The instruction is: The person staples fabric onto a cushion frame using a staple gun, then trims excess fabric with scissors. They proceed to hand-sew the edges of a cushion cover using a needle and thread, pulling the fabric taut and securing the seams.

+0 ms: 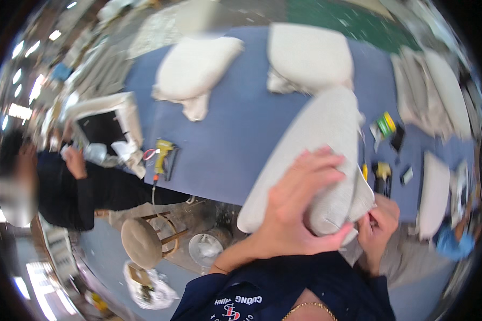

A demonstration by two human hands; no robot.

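Note:
A light grey upholstered cushion (310, 128) stands tilted on edge in front of me, its near end by my chest. My left hand (300, 206) is wrapped round the near end, thumb below and fingers over the side. At the cushion's right edge, my right hand (379, 224) is closed with its fingertips pinching the loose fabric cover (362, 198). Part of the fabric is hidden behind that hand. Beyond the cushion lies another padded piece (310, 56) with cloth gathered at its near edge.
On the blue table (219, 144) lie a yellow staple gun (165, 150) with a hose, a second padded piece (198, 67), a green-yellow box (384, 125) and another tool (382, 176). A stool (140, 242) and bucket (206, 249) stand below. A co-worker (64, 187) is at left.

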